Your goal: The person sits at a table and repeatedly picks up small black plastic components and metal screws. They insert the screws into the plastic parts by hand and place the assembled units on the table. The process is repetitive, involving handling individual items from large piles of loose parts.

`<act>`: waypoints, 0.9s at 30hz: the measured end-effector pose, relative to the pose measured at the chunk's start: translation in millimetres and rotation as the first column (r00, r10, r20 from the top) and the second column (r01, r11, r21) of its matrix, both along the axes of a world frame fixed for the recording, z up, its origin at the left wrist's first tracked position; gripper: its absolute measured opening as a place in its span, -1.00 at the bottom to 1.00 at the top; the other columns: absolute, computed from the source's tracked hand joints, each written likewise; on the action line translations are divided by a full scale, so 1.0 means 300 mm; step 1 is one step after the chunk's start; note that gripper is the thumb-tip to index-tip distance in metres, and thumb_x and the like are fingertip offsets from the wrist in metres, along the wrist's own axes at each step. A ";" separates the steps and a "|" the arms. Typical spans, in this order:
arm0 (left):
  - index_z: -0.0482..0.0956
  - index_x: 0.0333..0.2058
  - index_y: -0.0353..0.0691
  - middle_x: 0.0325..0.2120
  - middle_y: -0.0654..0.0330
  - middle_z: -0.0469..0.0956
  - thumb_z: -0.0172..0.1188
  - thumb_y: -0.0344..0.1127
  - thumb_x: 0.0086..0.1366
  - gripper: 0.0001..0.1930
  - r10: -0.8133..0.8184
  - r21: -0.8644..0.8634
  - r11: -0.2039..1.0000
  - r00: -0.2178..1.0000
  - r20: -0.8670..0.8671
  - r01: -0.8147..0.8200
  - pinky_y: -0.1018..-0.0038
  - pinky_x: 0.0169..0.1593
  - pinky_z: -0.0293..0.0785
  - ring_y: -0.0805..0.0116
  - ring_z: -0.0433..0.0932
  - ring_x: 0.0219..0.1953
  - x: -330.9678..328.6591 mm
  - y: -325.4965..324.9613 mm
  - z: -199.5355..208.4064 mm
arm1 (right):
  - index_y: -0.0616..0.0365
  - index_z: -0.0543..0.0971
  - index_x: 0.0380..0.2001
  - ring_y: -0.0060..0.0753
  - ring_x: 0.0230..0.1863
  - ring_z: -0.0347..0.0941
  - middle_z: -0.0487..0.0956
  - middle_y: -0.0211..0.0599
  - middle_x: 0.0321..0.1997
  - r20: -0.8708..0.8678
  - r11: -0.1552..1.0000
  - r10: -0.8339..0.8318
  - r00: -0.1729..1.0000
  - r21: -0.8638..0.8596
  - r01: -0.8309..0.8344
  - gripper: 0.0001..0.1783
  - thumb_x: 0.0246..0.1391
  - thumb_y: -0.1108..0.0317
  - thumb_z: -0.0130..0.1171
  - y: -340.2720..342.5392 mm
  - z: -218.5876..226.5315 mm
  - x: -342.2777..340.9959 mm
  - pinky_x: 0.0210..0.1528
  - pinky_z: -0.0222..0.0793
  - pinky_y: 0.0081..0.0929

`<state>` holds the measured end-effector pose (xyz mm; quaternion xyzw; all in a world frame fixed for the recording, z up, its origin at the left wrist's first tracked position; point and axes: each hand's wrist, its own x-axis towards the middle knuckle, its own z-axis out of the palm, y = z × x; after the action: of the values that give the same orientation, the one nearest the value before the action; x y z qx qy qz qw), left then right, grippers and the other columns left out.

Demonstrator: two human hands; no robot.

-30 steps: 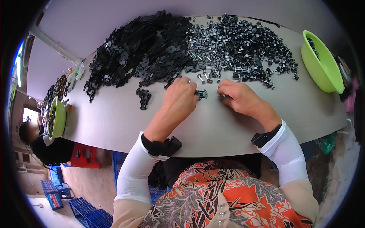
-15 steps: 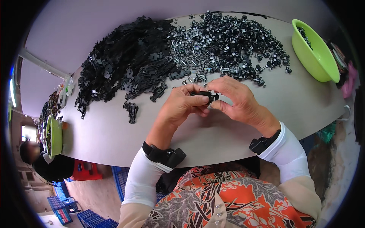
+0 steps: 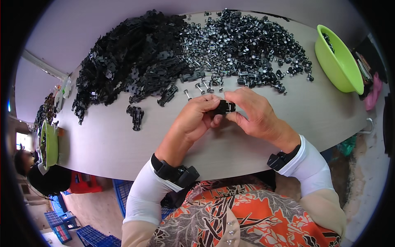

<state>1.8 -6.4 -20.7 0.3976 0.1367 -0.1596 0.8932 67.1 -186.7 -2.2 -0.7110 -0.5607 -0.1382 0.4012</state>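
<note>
Between my two hands, above the middle of the table, is a small black plastic toy car chassis (image 3: 221, 107). My left hand (image 3: 196, 117) is closed around its left end, thumb on top. At its right end a thin metal wheel axle (image 3: 230, 107) lies crosswise. My right hand (image 3: 261, 115) pinches there, index finger at the far end of the axle and thumb at the near end. The wheels themselves are mostly hidden by my fingers. Just beyond my hands lie several loose wheel axles (image 3: 204, 87).
Black chassis (image 3: 127, 53) form a heap at the far left, beside a heap of wheel axles (image 3: 247, 45). Several loose chassis (image 3: 136, 118) lie nearer. A green basin (image 3: 339, 61) stands at the right, another green basin (image 3: 51, 144) at the left near a seated person (image 3: 45, 177).
The chassis now sits deeper in my left hand, its right end showing the axle. My head view has shifted slightly; more loose axles show beyond my hands.
</note>
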 end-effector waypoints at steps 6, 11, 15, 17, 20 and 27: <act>0.45 -0.36 -0.27 -0.45 0.21 0.47 0.03 -0.34 0.33 -0.86 0.044 -0.066 0.997 0.999 0.006 -0.043 0.57 -0.50 0.32 0.47 0.38 -0.58 -0.024 -0.015 0.021 | 0.17 0.41 -0.15 -0.09 -0.35 0.40 0.45 -0.22 -0.36 -0.001 1.000 0.019 1.000 -0.012 -0.019 -0.48 -0.29 0.60 0.28 -0.023 -0.005 0.001 -0.32 0.36 -0.29; 0.44 -0.36 -0.26 -0.49 0.22 0.47 0.05 -0.33 0.32 -0.87 0.031 0.056 0.998 0.999 0.034 -0.033 0.59 -0.54 0.33 0.48 0.41 -0.61 -0.030 -0.035 0.056 | 0.14 0.43 -0.22 -0.10 -0.38 0.41 0.42 -0.22 -0.33 -0.109 1.000 0.003 0.994 0.009 -0.002 -0.55 -0.30 0.65 0.20 -0.029 0.001 -0.029 -0.38 0.36 -0.28; 0.42 -0.31 -0.25 -0.50 0.21 0.49 0.00 -0.30 0.36 -0.86 0.079 0.165 0.982 0.992 0.094 -0.094 0.59 -0.53 0.39 0.45 0.49 -0.58 -0.017 -0.054 -0.002 | 0.16 0.44 -0.27 -0.12 -0.43 0.43 0.41 -0.21 -0.30 -0.231 0.991 -0.105 0.967 -0.108 0.082 -0.64 -0.25 0.64 0.13 -0.022 -0.036 -0.010 -0.42 0.37 -0.29; 0.41 -0.30 -0.25 -0.52 0.20 0.49 -0.02 -0.31 0.36 -0.86 0.136 0.257 0.954 0.986 0.099 -0.157 0.58 -0.52 0.41 0.44 0.51 -0.56 0.005 -0.041 -0.036 | 0.19 0.44 -0.27 -0.16 -0.45 0.44 0.41 -0.20 -0.30 -0.245 0.983 -0.169 0.954 -0.113 0.146 -0.68 -0.21 0.62 0.12 -0.028 -0.061 0.003 -0.44 0.37 -0.33; 0.41 -0.32 -0.26 -0.53 0.19 0.49 -0.03 -0.33 0.36 -0.87 0.209 0.251 0.940 0.971 0.114 -0.232 0.55 -0.51 0.41 0.42 0.50 -0.57 0.018 0.017 -0.036 | 0.17 0.45 -0.23 -0.18 -0.41 0.44 0.41 -0.23 -0.24 -0.372 0.974 -0.073 0.925 -0.225 -0.014 -0.64 -0.20 0.52 0.23 -0.056 0.015 -0.027 -0.40 0.41 -0.38; 0.44 -0.34 -0.27 -0.50 0.20 0.50 0.03 -0.34 0.33 -0.87 0.152 0.235 0.955 0.979 0.135 -0.180 0.55 -0.51 0.40 0.44 0.49 -0.56 0.016 0.010 -0.020 | 0.15 0.38 -0.52 -0.17 -0.20 0.38 0.33 -0.21 -0.23 -0.288 0.685 0.511 0.810 -0.433 -0.586 -0.78 -0.17 0.37 0.24 -0.081 -0.041 -0.243 -0.36 0.40 -0.29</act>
<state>6.6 -3.6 -26.9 0.5008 0.1364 -0.0425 0.8537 -5.9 -211.0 -14.6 -0.5969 -0.7332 0.1912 0.2638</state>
